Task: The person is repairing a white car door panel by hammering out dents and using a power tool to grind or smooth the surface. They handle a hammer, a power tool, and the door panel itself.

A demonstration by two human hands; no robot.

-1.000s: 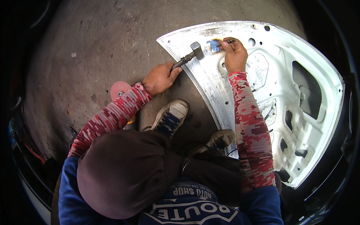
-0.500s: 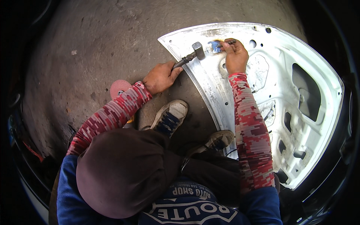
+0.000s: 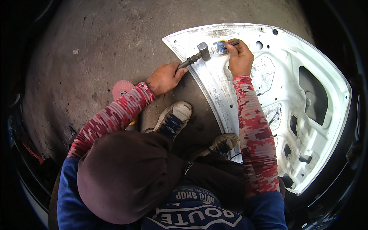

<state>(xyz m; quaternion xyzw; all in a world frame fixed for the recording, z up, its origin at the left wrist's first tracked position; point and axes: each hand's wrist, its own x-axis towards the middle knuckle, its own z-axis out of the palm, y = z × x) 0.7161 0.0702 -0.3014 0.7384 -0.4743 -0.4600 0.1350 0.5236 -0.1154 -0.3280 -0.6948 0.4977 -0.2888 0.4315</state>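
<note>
My left hand (image 3: 165,79) is wrapped round the dark handle of a hammer (image 3: 203,52), whose steel head is over the left edge of a white car body panel (image 3: 220,80). My right hand (image 3: 241,61) pinches a short dark metal tool (image 3: 235,43), thin like a punch or chisel; its exact kind is unclear. That tool is beside a blue patch (image 3: 219,47) with a yellowish-brown rim, near the panel's far edge. Between the hammer head and my right hand there is a gap. My fingers partly hide the thin tool.
A pink abrasive disc (image 3: 122,89) lies on the concrete floor (image 3: 103,50), beside my left forearm. My shoes (image 3: 174,119) are close to the panel's near left edge. The panel has several holes and a large cutout (image 3: 314,94) on its right.
</note>
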